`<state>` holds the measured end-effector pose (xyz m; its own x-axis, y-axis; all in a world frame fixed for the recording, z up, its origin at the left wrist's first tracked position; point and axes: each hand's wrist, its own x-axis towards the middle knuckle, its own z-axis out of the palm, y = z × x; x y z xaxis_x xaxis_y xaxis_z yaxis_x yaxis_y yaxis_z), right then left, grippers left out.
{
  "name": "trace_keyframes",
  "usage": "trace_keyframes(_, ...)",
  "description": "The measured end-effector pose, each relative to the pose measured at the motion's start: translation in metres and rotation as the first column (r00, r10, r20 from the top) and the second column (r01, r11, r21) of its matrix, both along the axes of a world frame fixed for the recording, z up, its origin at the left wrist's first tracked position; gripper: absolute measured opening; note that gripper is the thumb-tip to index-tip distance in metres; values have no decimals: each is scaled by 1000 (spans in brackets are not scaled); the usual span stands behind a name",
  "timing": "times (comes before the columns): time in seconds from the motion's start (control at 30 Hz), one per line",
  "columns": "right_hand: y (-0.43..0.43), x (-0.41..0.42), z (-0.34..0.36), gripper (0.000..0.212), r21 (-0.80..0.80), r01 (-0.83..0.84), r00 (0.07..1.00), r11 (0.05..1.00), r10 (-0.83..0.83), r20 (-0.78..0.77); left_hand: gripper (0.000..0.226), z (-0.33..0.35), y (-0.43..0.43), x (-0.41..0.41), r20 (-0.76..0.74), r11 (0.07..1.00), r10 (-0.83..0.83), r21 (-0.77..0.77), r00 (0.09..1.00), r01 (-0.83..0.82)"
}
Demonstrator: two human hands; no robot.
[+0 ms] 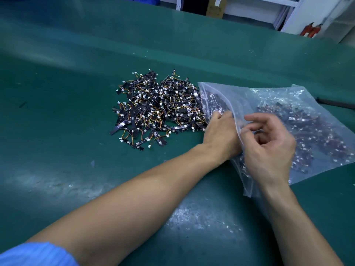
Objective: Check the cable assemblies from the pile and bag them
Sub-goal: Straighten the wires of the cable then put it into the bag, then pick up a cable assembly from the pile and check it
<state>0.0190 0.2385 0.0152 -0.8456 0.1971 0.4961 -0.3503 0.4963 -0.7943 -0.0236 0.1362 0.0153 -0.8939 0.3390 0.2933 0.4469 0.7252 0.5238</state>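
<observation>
While the right hand (269,150) pinches the bag (307,104) lip, left hand (221,135) fingers (226,114) curl into its mouth; cannot tell what they hold. The pile (157,106) sits mid bench (76,93), touching the bag. If the lip slips, assemblies could spill out.

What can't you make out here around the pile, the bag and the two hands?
1. Head view: fingertips of the left hand, behind the film of the plastic bag; whether they hold anything is unclear.
2. Head view: assemblies inside the bag, blurred by glare and creases; no count possible.
3. Head view: markings on the black strips in the pile, too small.
4. Head view: the bag's right side, cut off by the picture's edge.
</observation>
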Motion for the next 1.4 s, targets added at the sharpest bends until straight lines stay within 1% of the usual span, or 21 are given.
trace_keyframes(0.07, 0, 0, 0, 24, 10, -9, 1000, 1000, 9, 7, 16, 2, -2, 2, -8, 999, 15, -29, 1000, -15)
trace_keyframes(0.17, -3, 1, 0, 24, 12, -33, 999, 999, 33, 21, 7, 0, -16, 2, -69, 990, -11, -144, 998, 1)
trace_keyframes(0.23, -4, 1, -1, 23, 22, -47, 998, 999, 46, 30, 22, -4, -36, 4, -116, 974, -38, -227, 993, 11)
trace_keyframes(0.27, -5, 1, -2, 23, 33, -51, 998, 998, 50, 36, 27, -4, -49, 6, -130, 969, -52, -245, 990, 18)
trace_keyframes(0.33, -5, 0, -5, 22, 51, -61, 996, 997, 57, 66, 28, -2, -79, 12, -165, 970, -87, -239, 982, 46)
trace_keyframes(0.4, -4, -1, -8, 20, 81, -70, 992, 994, 61, 114, 23, -1, -108, 16, -218, 978, -64, -210, 974, 17)
trace_keyframes(0.5, -7, 0, -14, 15, 178, -100, 977, 979, 63, 203, 15, -5, -141, 15, -299, 967, 145, -161, 943, -200)
trace_keyframes(0.57, -10, 1, -15, 11, 219, -122, 970, 968, 70, 232, 14, -7, -151, 12, -285, 947, 257, -116, 923, -300)
trace_keyframes(0.6, -12, 1, -16, 9, 223, -129, 968, 966, 75, 239, 14, -8, -153, 9, -275, 943, 278, -103, 921, -315)
trace_keyframes(0.7, -14, 1, -15, 8, 209, -143, 964, 968, 88, 253, 13, -8, -151, 3, -298, 947, 254, -114, 920, -299)
trace_keyframes(0.8, -14, 1, -15, 14, 212, -148, 961, 966, 89, 262, 12, -10, -147, -1, -329, 956, 215, -123, 920, -268)
trace_keyframes(0.93, -15, 2, -17, 15, 207, -162, 957, 965, 103, 271, 15, -13, -145, -5, -295, 952, 213, -151, 931, -266)
trace_keyframes(1.1, -17, 2, -19, 14, 193, -185, 953, 964, 128, 275, 5, -14, -146, -7, -307, 949, 216, -158, 927, -274)
trace_keyframes(1.17, -19, 2, -19, 16, 186, -188, 953, 964, 133, 274, 8, -15, -147, -7, -309, 948, 223, -150, 924, -279)
trace_keyframes(1.27, -20, 2, -19, 19, 187, -200, 952, 962, 146, 269, 22, -16, -148, -7, -289, 945, 218, -176, 932, -276)
trace_keyframes(1.4, -20, 3, -18, 20, 185, -205, 951, 961, 151, 269, 17, -16, -149, -7, -287, 946, 209, -184, 935, -268)
